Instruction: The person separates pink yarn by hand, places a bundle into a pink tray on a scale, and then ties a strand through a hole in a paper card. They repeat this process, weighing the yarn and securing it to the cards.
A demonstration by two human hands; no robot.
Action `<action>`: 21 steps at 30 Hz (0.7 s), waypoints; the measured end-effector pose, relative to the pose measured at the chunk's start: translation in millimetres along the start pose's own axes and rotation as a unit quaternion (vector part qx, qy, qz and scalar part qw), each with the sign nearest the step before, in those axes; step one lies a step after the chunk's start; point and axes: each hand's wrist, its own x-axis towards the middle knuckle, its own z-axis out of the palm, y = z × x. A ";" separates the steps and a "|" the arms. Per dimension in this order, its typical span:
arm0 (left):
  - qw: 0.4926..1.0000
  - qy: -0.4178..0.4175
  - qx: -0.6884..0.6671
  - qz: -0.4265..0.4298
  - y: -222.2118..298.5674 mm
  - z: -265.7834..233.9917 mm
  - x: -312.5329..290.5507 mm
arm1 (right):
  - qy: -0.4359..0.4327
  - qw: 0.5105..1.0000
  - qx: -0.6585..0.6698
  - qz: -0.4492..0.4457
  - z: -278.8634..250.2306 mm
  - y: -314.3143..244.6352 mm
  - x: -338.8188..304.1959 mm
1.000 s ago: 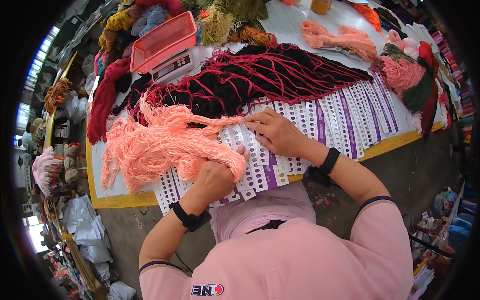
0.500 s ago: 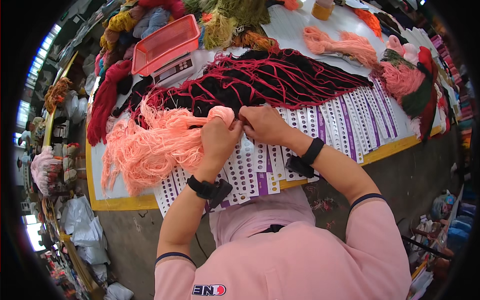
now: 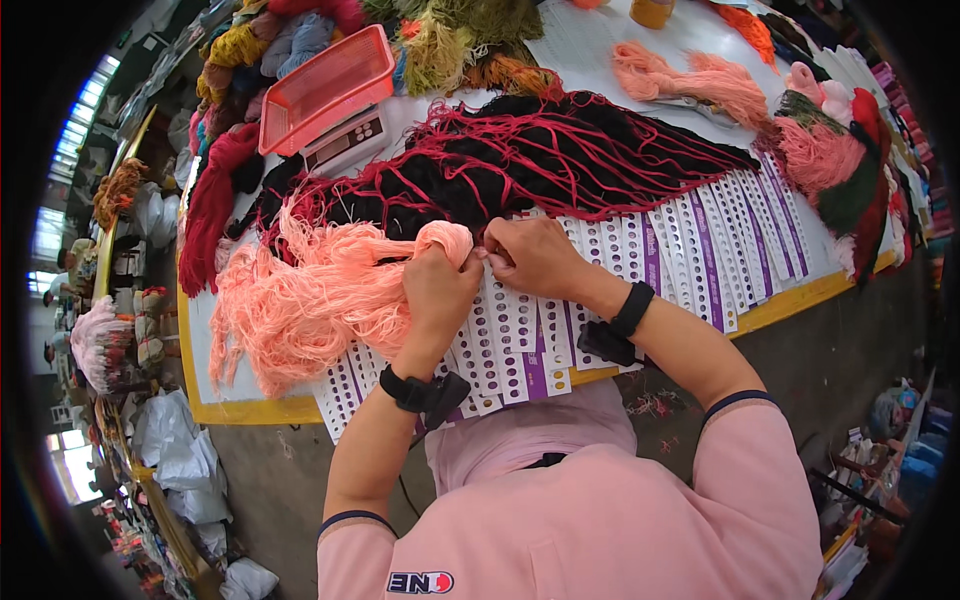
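Observation:
A loose heap of peach yarn lies on the left front of the table, and its gathered end passes up through my left hand. That hand is closed round the yarn, with a looped bundle showing above the thumb. Just to its right, my right hand is closed in a pinch, its fingertips almost touching the left thumb. Whatever sits between those fingertips is too small to make out. Under both hands lie white and purple cards with rows of punched holes. Black yarn tied with pink-red strands stretches just beyond the hands.
A red plastic basket rests on a white scale at the back left. Skeins of dark red, olive and peach yarn ring the table. The yellow table edge runs along the front.
The view has shifted slightly, so the whole table appears moved a little. My hands stay close together, the left still gripping the peach yarn, the right still pinched beside it.

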 end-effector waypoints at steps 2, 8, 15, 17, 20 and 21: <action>1.000 -0.023 0.020 -0.003 0.4 2.2 -0.7 | -0.014 0.999 -0.040 -0.017 1.0 0.7 0.4; 0.999 -0.045 -0.027 -0.009 1.3 -4.4 1.7 | -0.038 0.995 0.070 0.056 -10.3 -3.6 0.8; 0.995 -0.097 -0.015 -0.035 1.5 -9.1 2.7 | -0.017 1.000 0.024 -0.002 -5.7 0.8 -2.2; 0.996 -0.077 -0.035 -0.024 0.0 -6.5 1.2 | -0.012 0.999 0.034 -0.001 -5.6 -1.5 -3.1; 0.993 -0.063 -0.099 -0.031 -2.2 -6.2 -0.7 | -0.033 0.999 -0.024 -0.024 -2.3 -1.6 -0.5; 0.993 -0.064 -0.099 -0.031 1.3 -10.5 1.8 | -0.033 0.999 -0.025 -0.023 -4.7 0.7 -0.8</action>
